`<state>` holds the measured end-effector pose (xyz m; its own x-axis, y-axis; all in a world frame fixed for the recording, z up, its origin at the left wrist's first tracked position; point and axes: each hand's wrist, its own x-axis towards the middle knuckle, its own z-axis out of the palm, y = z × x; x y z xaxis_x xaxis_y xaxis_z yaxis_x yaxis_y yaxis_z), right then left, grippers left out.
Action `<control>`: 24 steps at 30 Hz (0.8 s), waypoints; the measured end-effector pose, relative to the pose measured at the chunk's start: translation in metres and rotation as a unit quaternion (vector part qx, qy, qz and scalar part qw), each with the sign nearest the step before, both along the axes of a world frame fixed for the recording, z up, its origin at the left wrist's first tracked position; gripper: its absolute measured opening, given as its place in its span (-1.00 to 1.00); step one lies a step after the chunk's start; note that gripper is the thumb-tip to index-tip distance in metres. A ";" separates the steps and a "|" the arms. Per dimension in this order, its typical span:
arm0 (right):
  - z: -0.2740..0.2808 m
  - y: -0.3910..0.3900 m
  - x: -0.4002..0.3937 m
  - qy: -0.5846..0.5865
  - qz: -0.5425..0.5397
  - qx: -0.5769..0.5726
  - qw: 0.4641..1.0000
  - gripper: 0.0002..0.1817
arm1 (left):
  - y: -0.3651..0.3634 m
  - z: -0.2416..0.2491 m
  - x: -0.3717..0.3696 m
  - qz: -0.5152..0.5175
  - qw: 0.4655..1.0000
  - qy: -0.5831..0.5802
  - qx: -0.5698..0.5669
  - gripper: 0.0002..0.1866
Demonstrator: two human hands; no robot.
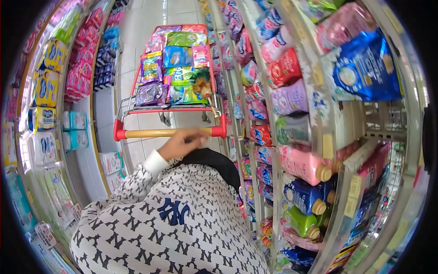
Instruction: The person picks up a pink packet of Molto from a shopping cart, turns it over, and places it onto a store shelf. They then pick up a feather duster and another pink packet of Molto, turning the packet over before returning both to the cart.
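Note:
My left hand (pixel 185 142), in a white cuff, is over the right part of the cart's wooden-coloured handle (pixel 150 133). Its fingers stretch to the right, loosely bent, with no object visible in them; whether they touch the handle is unclear. My right hand is out of view. Ahead, the red-edged shopping cart (pixel 133 86) is filled with colourful packets, among them a purple packet (pixel 151 68), a blue one (pixel 177 56) and a green one (pixel 179 39). A brown and green feathery item (pixel 201 84) with a thin stick lies at the cart's right side.
Shelves on the right hold a large blue pouch (pixel 365 68), a red pouch (pixel 284 68) and pink bottles (pixel 303 164). Yellow packs (pixel 44 89) and teal packs (pixel 75 140) stand on the left shelves. Pale floor tiles (pixel 137 20) run along the aisle.

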<state>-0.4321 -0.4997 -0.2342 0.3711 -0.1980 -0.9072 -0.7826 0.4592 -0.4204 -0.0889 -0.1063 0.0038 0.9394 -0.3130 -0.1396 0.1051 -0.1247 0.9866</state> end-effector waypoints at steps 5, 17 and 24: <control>-0.005 0.021 0.020 0.002 0.031 0.007 0.999 -0.57 | 0.051 -0.014 0.120 0.171 0.984 -0.038 -0.029 -0.65; 0.016 0.022 0.043 -0.070 -0.067 0.033 0.995 -0.62 | 0.090 -0.223 0.336 0.295 0.909 0.096 0.279 -0.48; 0.193 0.136 0.268 -0.299 0.202 -0.390 0.847 -0.74 | 0.092 -0.198 0.319 0.355 0.900 0.012 0.252 -0.74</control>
<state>-0.1645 -0.3635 -0.0413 0.8985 -0.3980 -0.1853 -0.3502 -0.3951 -0.8493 0.2300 -0.0142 -0.1939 0.8719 0.4748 -0.1194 0.3562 -0.4479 0.8200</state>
